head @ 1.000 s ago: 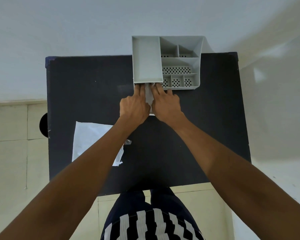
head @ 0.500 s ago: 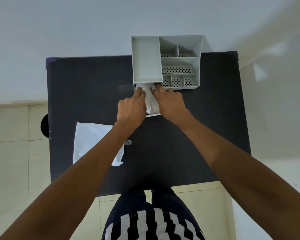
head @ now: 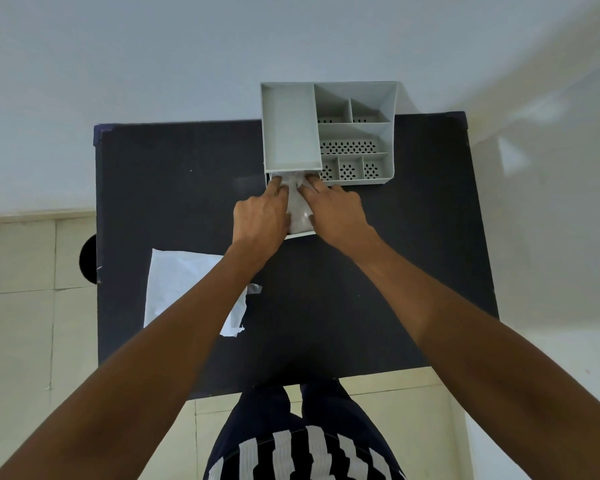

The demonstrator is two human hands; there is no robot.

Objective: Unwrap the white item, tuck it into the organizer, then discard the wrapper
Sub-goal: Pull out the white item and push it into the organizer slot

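the left hand (head: 260,216) and the right hand (head: 336,213) are pressed onto either side of the white item (head: 298,209), fingers extended and bearing on it rather than curled around it. a second ago the two hands were held close together with only a thin strip of white seen between them; since then they have been drawn slightly apart and more of the item is exposed, its far end now bunched into the low front opening of the organizer (head: 326,133), under the large left compartment. its near end is seen lying out on the bench (head: 187,202). the tucking is judged to be partly done, with further pushing needed. the wrapper (head: 184,285) is left flat on the bench near the left forearm, not yet discarded.
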